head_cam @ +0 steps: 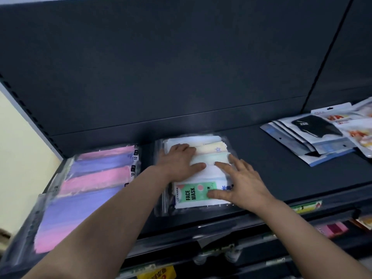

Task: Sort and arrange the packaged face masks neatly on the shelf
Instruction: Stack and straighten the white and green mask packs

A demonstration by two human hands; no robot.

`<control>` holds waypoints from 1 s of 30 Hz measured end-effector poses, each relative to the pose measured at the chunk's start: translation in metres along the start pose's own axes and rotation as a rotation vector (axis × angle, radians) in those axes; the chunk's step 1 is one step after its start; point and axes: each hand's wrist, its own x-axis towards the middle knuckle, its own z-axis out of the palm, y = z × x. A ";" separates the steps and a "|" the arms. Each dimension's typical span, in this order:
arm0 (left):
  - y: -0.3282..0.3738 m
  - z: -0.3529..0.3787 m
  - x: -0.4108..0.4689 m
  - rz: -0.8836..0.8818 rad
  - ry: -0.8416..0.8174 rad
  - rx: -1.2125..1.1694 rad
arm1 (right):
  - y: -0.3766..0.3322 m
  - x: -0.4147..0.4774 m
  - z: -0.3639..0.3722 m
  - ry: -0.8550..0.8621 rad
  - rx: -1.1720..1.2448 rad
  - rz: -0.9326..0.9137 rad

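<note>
Hands: left hand [180, 161] and right hand [240, 183] pressed flat, fingers straight, on pastel mask pack [208, 156].
Beside: pink-purple packs [94, 178].
Apart: black-mask packets [316, 129].

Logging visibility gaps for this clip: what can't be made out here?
Middle stack of mask packs, head view: pack count and upper labels, covered by the left hand and right hand pressing on it.
Pink and purple packs: small label print blurred; near corner hidden by the left forearm.
Pile of packs at right: cut off by the frame's right edge.
Lower-shelf goods: hidden under the shelf front lip.
</note>
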 end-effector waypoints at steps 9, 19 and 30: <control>-0.014 -0.008 0.004 -0.093 -0.007 0.072 | -0.005 0.007 -0.011 -0.075 -0.035 0.043; -0.028 0.005 0.016 -0.071 -0.096 -0.129 | -0.006 0.012 -0.013 -0.100 0.043 0.043; -0.018 -0.004 0.026 0.068 -0.122 -0.103 | -0.003 0.007 -0.015 -0.090 0.020 0.032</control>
